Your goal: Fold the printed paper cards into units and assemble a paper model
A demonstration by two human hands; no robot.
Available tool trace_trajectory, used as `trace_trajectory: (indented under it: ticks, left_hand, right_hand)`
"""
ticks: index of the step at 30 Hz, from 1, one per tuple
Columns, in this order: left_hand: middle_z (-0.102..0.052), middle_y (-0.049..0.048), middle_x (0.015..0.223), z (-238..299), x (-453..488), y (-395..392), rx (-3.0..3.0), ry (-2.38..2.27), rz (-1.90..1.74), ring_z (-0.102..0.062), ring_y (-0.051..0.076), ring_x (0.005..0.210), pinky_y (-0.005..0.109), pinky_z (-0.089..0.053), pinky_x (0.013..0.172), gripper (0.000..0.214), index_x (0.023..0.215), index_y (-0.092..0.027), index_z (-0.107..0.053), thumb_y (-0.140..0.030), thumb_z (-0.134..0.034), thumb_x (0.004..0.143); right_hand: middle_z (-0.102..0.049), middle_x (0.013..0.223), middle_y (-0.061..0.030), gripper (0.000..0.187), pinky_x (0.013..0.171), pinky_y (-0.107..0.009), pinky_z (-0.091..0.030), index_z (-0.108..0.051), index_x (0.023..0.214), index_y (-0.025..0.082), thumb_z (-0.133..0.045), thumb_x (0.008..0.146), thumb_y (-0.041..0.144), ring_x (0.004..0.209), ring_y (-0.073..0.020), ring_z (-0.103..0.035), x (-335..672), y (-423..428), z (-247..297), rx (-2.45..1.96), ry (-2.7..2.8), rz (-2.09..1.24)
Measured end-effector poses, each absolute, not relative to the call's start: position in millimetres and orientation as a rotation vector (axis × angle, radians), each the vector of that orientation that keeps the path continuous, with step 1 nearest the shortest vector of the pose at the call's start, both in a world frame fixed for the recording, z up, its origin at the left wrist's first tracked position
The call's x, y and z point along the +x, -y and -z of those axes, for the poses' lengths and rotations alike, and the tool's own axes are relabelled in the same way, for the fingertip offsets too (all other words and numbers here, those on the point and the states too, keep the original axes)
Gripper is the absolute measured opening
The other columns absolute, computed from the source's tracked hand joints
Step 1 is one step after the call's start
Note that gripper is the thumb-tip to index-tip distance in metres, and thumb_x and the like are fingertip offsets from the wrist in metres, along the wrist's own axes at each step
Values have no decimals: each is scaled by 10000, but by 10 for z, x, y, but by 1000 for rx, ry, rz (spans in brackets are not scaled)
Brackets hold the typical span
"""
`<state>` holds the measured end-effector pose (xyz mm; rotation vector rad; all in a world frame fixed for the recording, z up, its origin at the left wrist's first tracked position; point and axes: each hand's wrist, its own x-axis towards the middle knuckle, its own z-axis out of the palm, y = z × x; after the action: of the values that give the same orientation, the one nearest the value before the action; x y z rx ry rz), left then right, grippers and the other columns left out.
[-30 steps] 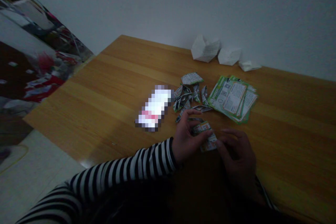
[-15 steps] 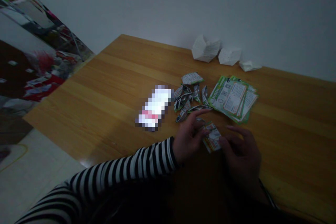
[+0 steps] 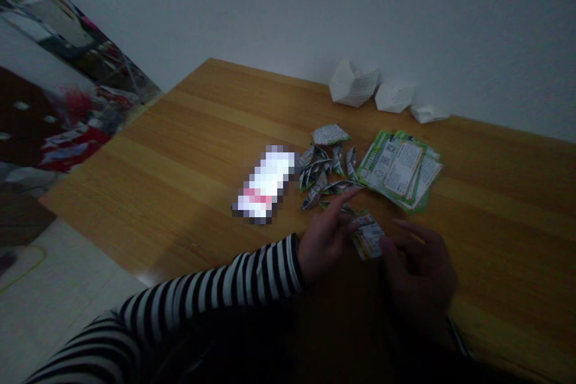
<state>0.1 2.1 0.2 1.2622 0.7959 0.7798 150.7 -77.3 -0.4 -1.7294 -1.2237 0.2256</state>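
Between my two hands is a small piece of printed paper, white with orange and green print, held above the near part of the wooden table. My left hand pinches its left edge, with the index finger stretched out toward the other papers. At its right edge, my right hand grips it between thumb and fingers. Just beyond my hands lie several folded paper pieces in a loose heap. A stack of green-edged printed sheets rests to the right of that heap.
A lit phone, blurred out, lies left of the folded pieces. Three white folded papers, the largest being a white paper shape, stand along the wall. The wooden table ends at the left, where red and white clutter fills the floor.
My right hand has shifted slightly to the right and down. The small piece of paper has moved a little to the right with it, still between both hands.
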Motion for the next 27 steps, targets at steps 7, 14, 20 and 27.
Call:
trace_trajectory:
  ticks: [7, 14, 20, 27]
  left_hand:
    - [-707, 84, 913, -82, -64, 34, 1328, -673, -713, -682, 197, 796, 298, -541, 715, 577, 1454, -172, -420, -487, -507, 978]
    - [-632, 38, 868, -42, -45, -38, 1306, -896, -782, -564, 154, 694, 267, -467, 642, 481, 1401, -214, -505, -435, -514, 975]
    - [-583, -5, 810, -59, -64, -98, 1081, -709, -598, -545, 127, 642, 236, -439, 587, 527, 1338, -232, -459, -514, -602, 917]
    - [-628, 14, 896, -104, -40, -51, 927, -570, -627, -605, 133, 730, 250, -478, 679, 597, 1377, -247, -353, -530, -608, 917]
  right_hand:
    - [-705, 714, 3, 180, 566, -273, -515, -704, 968, 279, -632, 883, 138, 592, -153, -634, 1614, 870, -83, -1472, 1874, -90]
    - [-676, 1033, -37, 541, 868, -412, -528, -525, 1313, 322, -750, 823, 282, 967, -239, -631, 1575, 760, 27, -1224, 1972, -11]
    - [-562, 1057, -45, 340, 852, -394, -473, -689, 1137, 345, -672, 856, 155, 947, -215, -570, 1742, 682, 7, -1380, 1997, 45]
    - [-515, 1376, -58, 240, 1045, -555, -433, -716, 1012, 309, -727, 833, 148, 1229, -296, -559, 1718, 733, -5, -1368, 1905, 44]
